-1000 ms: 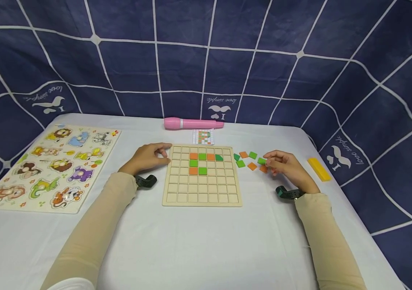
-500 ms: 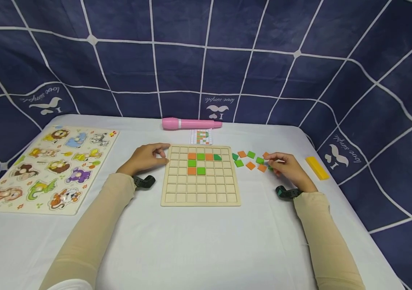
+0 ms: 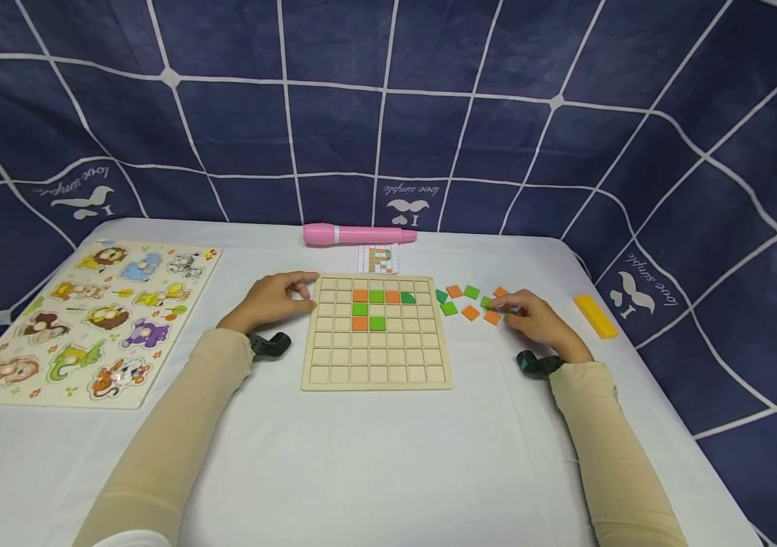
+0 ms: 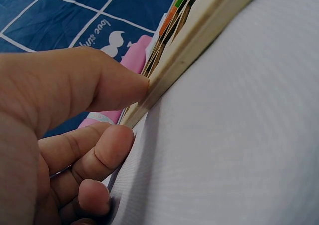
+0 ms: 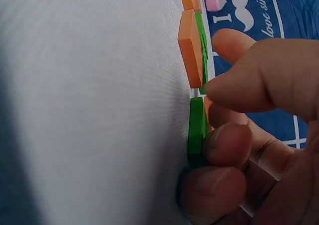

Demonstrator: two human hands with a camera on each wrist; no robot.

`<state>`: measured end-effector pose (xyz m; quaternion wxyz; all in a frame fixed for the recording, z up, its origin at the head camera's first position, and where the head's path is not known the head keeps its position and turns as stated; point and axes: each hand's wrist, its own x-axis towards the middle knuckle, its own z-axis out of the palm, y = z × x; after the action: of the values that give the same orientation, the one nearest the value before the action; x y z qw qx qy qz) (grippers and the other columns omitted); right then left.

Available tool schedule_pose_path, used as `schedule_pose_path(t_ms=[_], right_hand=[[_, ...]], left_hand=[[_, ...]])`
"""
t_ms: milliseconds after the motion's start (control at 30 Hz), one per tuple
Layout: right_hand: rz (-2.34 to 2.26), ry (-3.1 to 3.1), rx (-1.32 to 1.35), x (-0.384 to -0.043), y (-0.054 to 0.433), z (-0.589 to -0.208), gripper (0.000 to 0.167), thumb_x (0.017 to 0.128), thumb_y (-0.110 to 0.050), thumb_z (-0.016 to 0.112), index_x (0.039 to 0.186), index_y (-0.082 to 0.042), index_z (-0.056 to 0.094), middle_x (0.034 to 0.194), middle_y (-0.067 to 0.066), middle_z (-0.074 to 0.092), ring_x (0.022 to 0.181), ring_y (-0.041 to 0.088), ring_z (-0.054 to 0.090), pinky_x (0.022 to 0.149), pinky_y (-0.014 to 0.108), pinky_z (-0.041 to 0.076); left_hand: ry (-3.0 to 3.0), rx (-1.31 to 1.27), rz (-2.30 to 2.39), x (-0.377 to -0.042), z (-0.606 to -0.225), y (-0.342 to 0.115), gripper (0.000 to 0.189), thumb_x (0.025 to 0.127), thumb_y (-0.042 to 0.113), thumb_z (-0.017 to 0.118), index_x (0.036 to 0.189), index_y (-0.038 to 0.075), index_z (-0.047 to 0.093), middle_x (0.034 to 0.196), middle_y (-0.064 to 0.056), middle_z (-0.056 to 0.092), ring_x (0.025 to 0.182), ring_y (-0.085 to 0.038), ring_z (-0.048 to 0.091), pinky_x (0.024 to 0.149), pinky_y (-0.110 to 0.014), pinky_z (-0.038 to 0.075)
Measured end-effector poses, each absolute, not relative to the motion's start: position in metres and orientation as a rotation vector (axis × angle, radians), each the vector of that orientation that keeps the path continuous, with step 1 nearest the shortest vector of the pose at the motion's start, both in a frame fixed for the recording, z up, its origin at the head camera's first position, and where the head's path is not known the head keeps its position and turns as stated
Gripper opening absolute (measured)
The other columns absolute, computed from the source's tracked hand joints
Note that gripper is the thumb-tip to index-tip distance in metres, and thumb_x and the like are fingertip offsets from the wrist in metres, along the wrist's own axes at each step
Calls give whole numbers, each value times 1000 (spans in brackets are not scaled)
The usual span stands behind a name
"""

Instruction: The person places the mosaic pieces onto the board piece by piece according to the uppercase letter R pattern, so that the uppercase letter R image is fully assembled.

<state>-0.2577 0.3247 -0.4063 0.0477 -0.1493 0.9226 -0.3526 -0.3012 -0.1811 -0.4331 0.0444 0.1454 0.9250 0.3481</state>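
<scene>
My left hand (image 3: 270, 301) rests at the left edge of a pale wooden grid board (image 3: 377, 375). Its thumb touches the board's side in the left wrist view, the other fingers bent loosely below. Orange and green square tiles and a rounded dark-green piece (image 3: 408, 298) sit in the board's upper cells. To the right of the board, my right hand (image 3: 540, 320) hovers low over loose tiles, thumb and index apart. In the right wrist view, a fingertip is right at a green tile (image 5: 196, 131), with an orange tile (image 5: 190, 48) beyond it.
Behind the board lie a small pattern card (image 3: 378, 260) and a pink microphone-shaped object (image 3: 361, 235). An animal puzzle board (image 3: 97, 319) lies at the left, and a yellow block (image 3: 595, 316) at the far right. A dark blue checked cloth (image 3: 333, 129) hangs behind.
My right hand first drew slightly right, uncovering an orange tile and a green one, then its fingertips moved back left over the tiles. My left hand stays at the board's edge.
</scene>
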Motion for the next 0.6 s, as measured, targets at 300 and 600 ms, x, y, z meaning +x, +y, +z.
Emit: schedule_pose_path(t_ms=[300, 600], right_hand=[[-1002, 2840, -511, -258, 321, -406, 30, 93, 10, 67, 122, 6, 77, 111, 21, 64, 82, 22, 46, 74, 32, 41], [-971, 2827, -496, -256, 319, -403, 28, 89, 2, 82, 116, 7, 75, 105, 16, 61, 82, 22, 49, 74, 30, 42]], left_hand=[[2829, 456, 1062, -301, -433, -181, 65, 92, 24, 78, 153, 7, 62, 104, -4, 70, 84, -21, 50, 79, -38, 37], [2825, 459, 1063, -300, -431, -180, 65, 92, 27, 78, 153, 6, 62, 103, -3, 70, 84, -20, 50, 78, -37, 37]])
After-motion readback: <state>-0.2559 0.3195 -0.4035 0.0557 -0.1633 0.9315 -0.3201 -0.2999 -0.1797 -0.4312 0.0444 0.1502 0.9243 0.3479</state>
